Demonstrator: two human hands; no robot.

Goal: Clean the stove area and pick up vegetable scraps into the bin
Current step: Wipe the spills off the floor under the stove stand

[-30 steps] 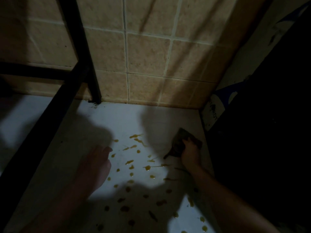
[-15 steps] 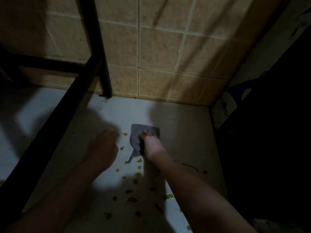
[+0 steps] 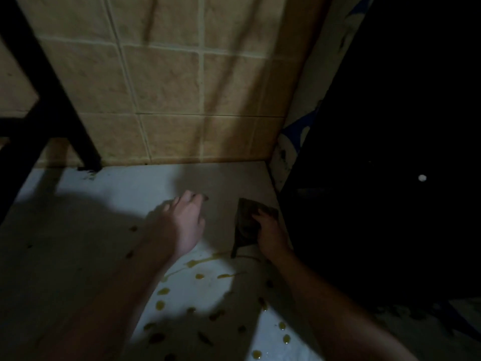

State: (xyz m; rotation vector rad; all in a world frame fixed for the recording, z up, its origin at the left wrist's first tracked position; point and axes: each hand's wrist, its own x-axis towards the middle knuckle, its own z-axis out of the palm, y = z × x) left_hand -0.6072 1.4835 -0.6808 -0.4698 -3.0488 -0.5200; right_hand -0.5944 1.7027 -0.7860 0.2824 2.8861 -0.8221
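The right hand (image 3: 270,234) has its fingers curled over a dark grey crumpled cloth (image 3: 244,222), pressing it down on the white countertop (image 3: 125,188) near the counter's right edge. A corner of the cloth trails toward the camera from under the hand. The left hand (image 3: 182,225) lies well apart from it, nearer the middle of the counter, palm down, fingers loosely spread and holding nothing. Its fingertips look to be at the surface, though the dim light makes contact hard to judge.

Just in front of both hands lie the yellow-orange oily drops (image 3: 199,276) — scattered blobs, with a few drawn out into smeared yellow streaks (image 3: 203,261) between the two wrists. More drops run toward the bottom of the view, some in shadow.

Beyond the hands, the counter meets a beige square-tiled wall (image 3: 169,87). A black metal frame (image 3: 52,100) stands at the left, one leg set on the counter by the wall. At the right, a blue-and-white patterned sheet (image 3: 299,131) borders a large dark mass (image 3: 390,178) — too dark to identify.
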